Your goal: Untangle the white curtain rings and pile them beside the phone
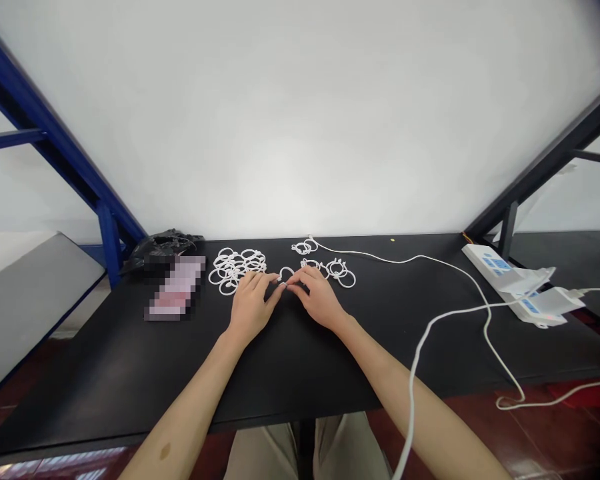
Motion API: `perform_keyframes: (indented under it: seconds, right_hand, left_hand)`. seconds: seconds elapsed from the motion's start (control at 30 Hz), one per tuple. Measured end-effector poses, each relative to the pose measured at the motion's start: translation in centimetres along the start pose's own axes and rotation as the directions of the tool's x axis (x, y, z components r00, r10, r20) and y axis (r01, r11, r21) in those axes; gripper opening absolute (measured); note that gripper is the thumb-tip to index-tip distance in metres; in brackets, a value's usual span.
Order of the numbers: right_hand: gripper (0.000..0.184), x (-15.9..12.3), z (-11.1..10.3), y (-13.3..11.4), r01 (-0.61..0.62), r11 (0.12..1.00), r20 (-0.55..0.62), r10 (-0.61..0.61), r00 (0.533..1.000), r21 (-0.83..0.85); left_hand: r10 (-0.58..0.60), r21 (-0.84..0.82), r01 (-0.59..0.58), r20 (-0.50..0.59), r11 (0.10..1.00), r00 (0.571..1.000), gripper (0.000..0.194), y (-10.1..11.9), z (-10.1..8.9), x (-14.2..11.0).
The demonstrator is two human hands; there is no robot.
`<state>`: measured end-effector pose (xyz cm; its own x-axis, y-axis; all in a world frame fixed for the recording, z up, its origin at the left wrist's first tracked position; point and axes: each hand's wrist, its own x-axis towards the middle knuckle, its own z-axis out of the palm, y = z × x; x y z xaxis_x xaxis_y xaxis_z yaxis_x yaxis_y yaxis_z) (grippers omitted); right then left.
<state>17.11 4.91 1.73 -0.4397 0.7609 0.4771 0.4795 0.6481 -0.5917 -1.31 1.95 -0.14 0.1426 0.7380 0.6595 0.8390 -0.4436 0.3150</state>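
Between my two hands is a white ring [286, 270], its near side pinched by the fingertips of both. My left hand [251, 300] grips it from the left with thumb and forefinger. From the right, my right hand [316, 297] holds it the same way, the fingertips of both hands almost meeting. A heap of similar white rings [227, 270] lies just beyond and left of my left hand. More white rings [341, 272] rest on the black table beyond my right hand, which partly hides some of them. Fine detail where the fingers pinch is too small to make out.
The black table [380, 347] reaches to a white wall. At the left are a pixelated pinkish object [177, 288] and a crumpled black bag [160, 247]. A white power strip [500, 273] lies at the right. A white cable [415, 373] passes over my right forearm.
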Motion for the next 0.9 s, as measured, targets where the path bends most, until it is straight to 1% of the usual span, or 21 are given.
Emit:
perform_keyframes:
  seconds: [0.1, 0.17, 0.23, 0.33, 0.4, 0.5, 0.57, 0.63, 0.7, 0.8, 0.9]
  right_hand:
    - [0.012, -0.1, 0.3, 0.2, 0.041, 0.999, 0.021, -0.041, 0.999, -0.025]
    - [0.012, -0.1, 0.5, 0.4, 0.056, 0.998, 0.027, -0.055, 0.998, -0.032]
    - [0.011, -0.2, 0.6, 0.6, 0.049, 0.998, 0.025, -0.049, 0.999, -0.025]
    - [0.010, -0.3, 0.6, 0.7, 0.010, 0.999, 0.003, -0.010, 1.000, 0.030]
    - [0.010, -0.3, 0.5, 0.7, -0.028, 0.995, -0.005, 0.029, 1.000, 0.097]
    - [0.020, -0.3, 0.4, 0.6, -0.102, 0.979, 0.034, 0.097, 0.995, 0.176]
    - [0.023, -0.2, 0.4, 0.6, -0.135, 0.972, 0.061, 0.126, 0.990, 0.191]
    - [0.022, -0.2, 0.4, 0.8, -0.147, 0.971, 0.065, 0.137, 0.989, 0.188]
    - [0.020, -0.2, 0.5, 1.0, -0.145, 0.973, 0.060, 0.137, 0.989, 0.178]
    - [0.023, -0.1, 0.5, 1.3, -0.129, 0.986, 0.034, 0.126, 0.991, 0.110]
    - [0.028, -0.1, 0.2, 1.6, -0.110, 0.990, -0.032, 0.108, 0.994, -0.085]
  left_hand:
    - [0.011, 0.061, -0.013, 0.026, 0.998, 1.000, 0.018, 0.1, -0.1, -0.1]
    - [0.019, 0.081, -0.026, 0.076, 0.996, 0.997, 0.018, 0.2, -0.3, 0.0]
    - [0.014, 0.067, -0.023, 0.128, 0.997, 0.992, 0.021, 0.3, -0.4, 0.0]
    - [-0.029, -0.047, 0.038, 0.190, 0.998, 0.981, 0.023, 0.4, -0.5, 0.1]
    - [-0.054, -0.119, 0.080, 0.208, 0.990, 0.977, 0.023, 0.3, -0.6, 0.2]
    - [-0.068, -0.186, 0.111, 0.223, 0.976, 0.972, 0.022, 0.1, -0.9, 0.2]
    - [-0.074, -0.244, 0.139, 0.258, 0.960, 0.963, 0.022, 0.0, -1.2, 0.2]
    - [-0.079, -0.289, 0.170, 0.302, 0.942, 0.950, 0.024, 0.0, -1.5, 0.1]
    - [-0.082, -0.296, 0.185, 0.328, 0.937, 0.941, 0.026, 0.1, -1.6, 0.0]
    - [-0.094, -0.238, 0.169, 0.296, 0.956, 0.950, 0.024, 0.2, -1.4, 0.0]
    - [-0.131, -0.132, 0.157, 0.191, 0.979, 0.973, 0.021, 0.0, -1.2, 0.1]
